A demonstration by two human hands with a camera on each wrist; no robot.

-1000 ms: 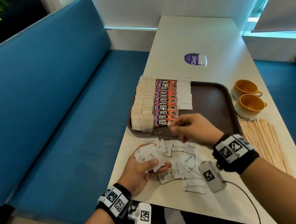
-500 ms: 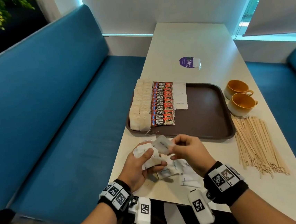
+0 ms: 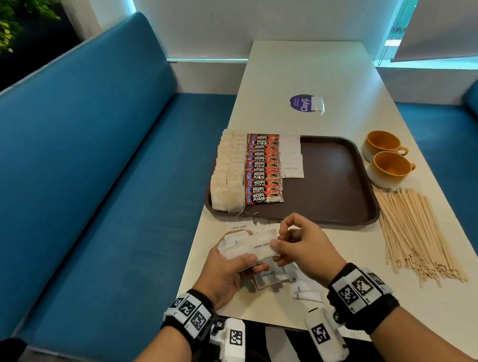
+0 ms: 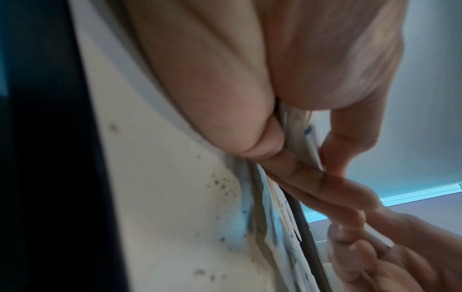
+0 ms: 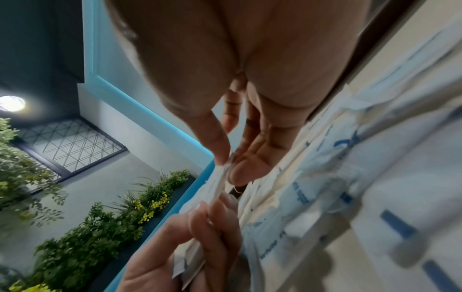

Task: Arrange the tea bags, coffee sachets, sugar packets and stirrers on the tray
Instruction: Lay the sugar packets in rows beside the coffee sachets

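A brown tray [image 3: 336,171] holds a column of tea bags [image 3: 227,176], a column of red coffee sachets [image 3: 263,168] and a short column of white sugar packets [image 3: 291,158]. My left hand [image 3: 228,269] grips a small stack of sugar packets [image 3: 235,246] near the table's front edge. My right hand [image 3: 299,248] pinches one sugar packet [image 3: 263,247] against that stack; the pinch also shows in the right wrist view [image 5: 222,177]. More loose sugar packets [image 3: 273,275] lie under my hands. Wooden stirrers [image 3: 412,234] lie in a pile right of the tray.
Two orange cups [image 3: 387,155] stand right of the tray, beyond the stirrers. A purple round sticker [image 3: 303,103] lies farther up the white table [image 3: 308,66]. A blue bench [image 3: 84,166] runs along the left, another at the right.
My right hand came back from the tray to the front edge and now pinches a sugar packet against the stack in my left hand. The view has tilted slightly.
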